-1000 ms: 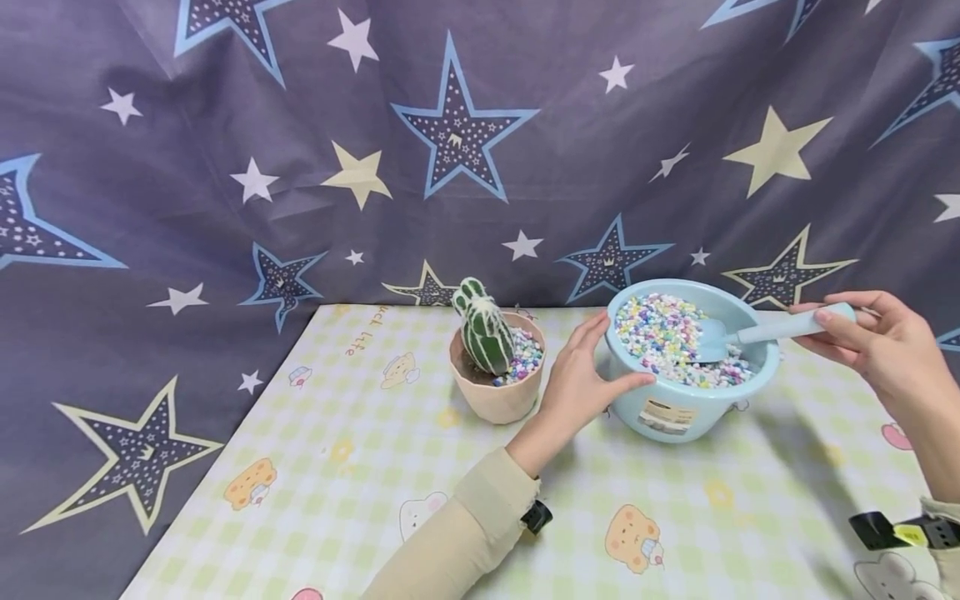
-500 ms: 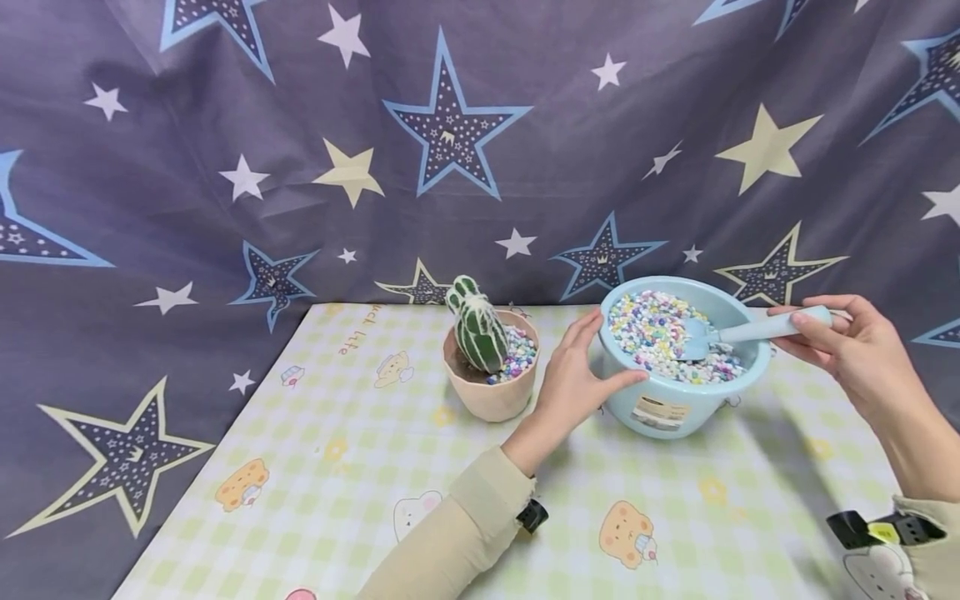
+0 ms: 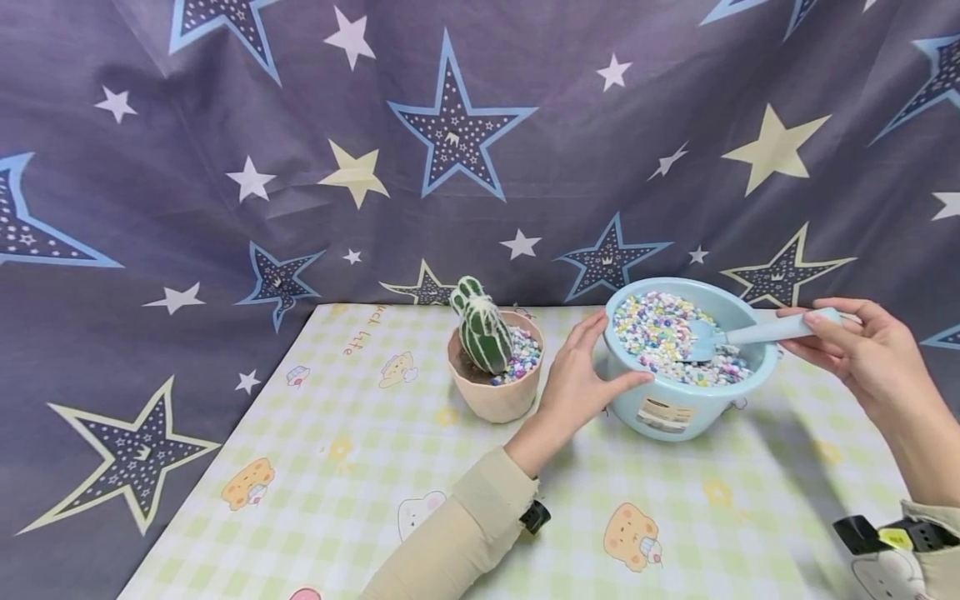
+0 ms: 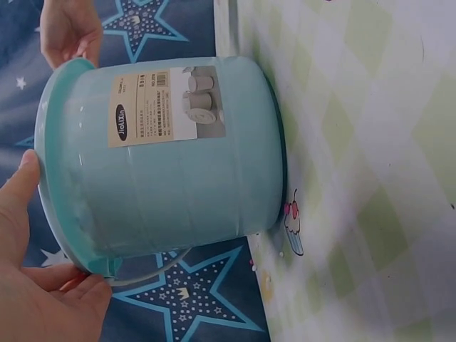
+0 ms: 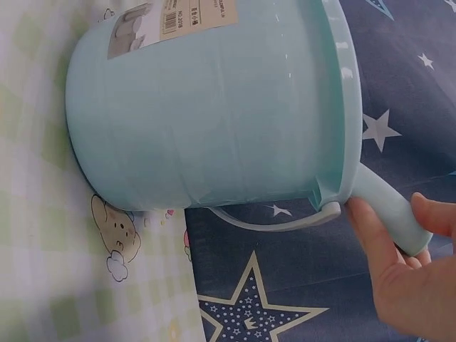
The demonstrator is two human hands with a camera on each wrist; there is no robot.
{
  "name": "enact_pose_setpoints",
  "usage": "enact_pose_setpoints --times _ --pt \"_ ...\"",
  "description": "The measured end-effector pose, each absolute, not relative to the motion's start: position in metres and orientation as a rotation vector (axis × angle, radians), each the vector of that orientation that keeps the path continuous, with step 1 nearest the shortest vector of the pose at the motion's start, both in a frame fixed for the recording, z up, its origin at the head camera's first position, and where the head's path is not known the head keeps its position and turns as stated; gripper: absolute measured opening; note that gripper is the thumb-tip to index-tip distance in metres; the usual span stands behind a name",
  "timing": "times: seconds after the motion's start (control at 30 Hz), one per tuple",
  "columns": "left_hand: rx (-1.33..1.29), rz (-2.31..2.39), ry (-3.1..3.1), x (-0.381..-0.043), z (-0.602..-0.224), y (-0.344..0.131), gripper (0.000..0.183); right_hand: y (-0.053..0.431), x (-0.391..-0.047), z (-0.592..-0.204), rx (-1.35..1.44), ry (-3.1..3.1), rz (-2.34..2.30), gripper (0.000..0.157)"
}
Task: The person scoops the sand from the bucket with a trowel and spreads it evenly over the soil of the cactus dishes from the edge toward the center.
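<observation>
A light blue plastic bucket (image 3: 686, 408), filled with small multicoloured pebbles (image 3: 652, 329), stands on the table. My left hand (image 3: 573, 379) holds its left side, thumb on the near rim and fingers at the rim further back. With the thumb above and fingers below, my right hand (image 3: 873, 350) grips the handle of a pale blue toy shovel (image 3: 772, 331). The shovel slants over the bucket's right rim, its blade down on the pebbles. In the right wrist view, only the shovel's handle (image 5: 388, 206) shows beyond the rim; the bucket wall hides the blade.
Left of the bucket, close to my left hand, stands a pinkish-beige pot (image 3: 495, 400) with a green knitted cactus (image 3: 483, 333) and some coloured pebbles (image 3: 522, 354) on its right side. A checked tablecloth (image 3: 337, 500) covers the table. A star-patterned curtain (image 3: 300, 108) hangs behind.
My right hand has moved the shovel slightly left, bringing its blade further across the pebbles. My left hand stays on the bucket; the bucket and pot keep their places.
</observation>
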State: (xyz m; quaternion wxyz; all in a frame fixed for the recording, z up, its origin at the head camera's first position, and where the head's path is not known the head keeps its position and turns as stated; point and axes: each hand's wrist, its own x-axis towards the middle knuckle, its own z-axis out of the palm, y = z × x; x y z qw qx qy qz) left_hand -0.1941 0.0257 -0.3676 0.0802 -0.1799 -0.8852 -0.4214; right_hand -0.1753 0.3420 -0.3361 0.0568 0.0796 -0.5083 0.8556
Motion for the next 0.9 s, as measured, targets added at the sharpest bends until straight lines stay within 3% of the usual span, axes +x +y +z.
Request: enact_pose_setpoints --times 0.9 --pt "-0.527 -1.286 -2.65 -0.1953 -0.371 0.0264 0.095 0.3511 -0.1714 -0.3448 0.269 -1.271 2.799 0.026"
